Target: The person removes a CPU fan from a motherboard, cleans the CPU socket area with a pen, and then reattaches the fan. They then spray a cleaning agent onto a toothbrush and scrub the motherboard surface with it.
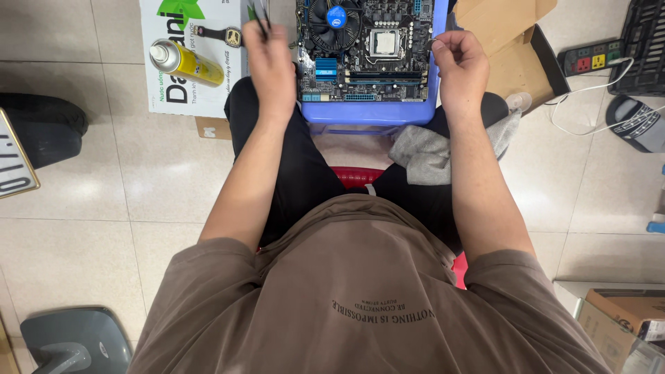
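A computer motherboard [367,55] with a round black cooler fan [334,24] and a square processor socket [385,43] lies on a blue plastic stool [374,111] between my knees. My left hand [269,59] rests at the board's left edge, closed on a thin dark tool [260,17] that points up out of the fist. My right hand [458,66] is at the board's right edge, fingers curled and pinching a small metallic piece [431,44], too small to tell what.
A yellow spray can [185,62] and a wristwatch [225,34] lie on a white carton [180,83] at the left. An open cardboard box [509,41] and a power strip [592,57] are at the right. A grey cloth [429,152] drapes my right thigh. A sandal [637,125] lies far right.
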